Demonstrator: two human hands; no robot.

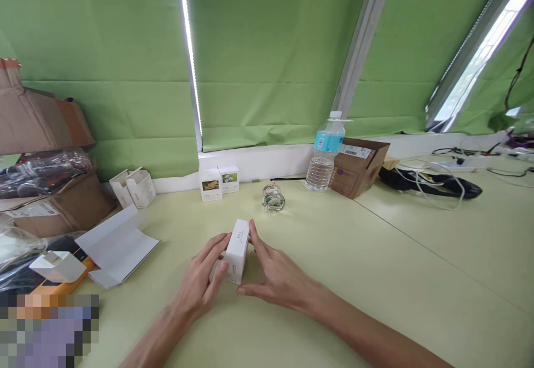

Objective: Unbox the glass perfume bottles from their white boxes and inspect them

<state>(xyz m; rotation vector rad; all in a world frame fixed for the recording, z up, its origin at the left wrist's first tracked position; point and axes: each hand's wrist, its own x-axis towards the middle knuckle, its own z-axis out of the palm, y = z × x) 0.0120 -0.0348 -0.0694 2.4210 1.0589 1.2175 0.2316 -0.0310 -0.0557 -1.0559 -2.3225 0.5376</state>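
Observation:
A small white carton (pixel 238 252) with fine print stands on the table in front of me, between my hands. My left hand (pixel 202 276) grips its left side, the thumb near the front edge. On the other side my right hand (pixel 275 273) holds it, index finger along the far right edge and thumb by the lower front corner. Parts of the left fingers are hidden behind the carton. Just beyond it, a round clear glass bottle (pixel 274 200) rests on the table, with a small clear cap-like piece (pixel 264 207) beside it.
Two white picture boxes (pixel 211 185) stand against the sill, and open white cartons (pixel 141 188) lean further left. Unfolded white card (pixel 120 245) and a white charger (pixel 58 266) lie at left. A water bottle (pixel 323 159) and brown cardboard box (pixel 359 167) stand back right, near cables.

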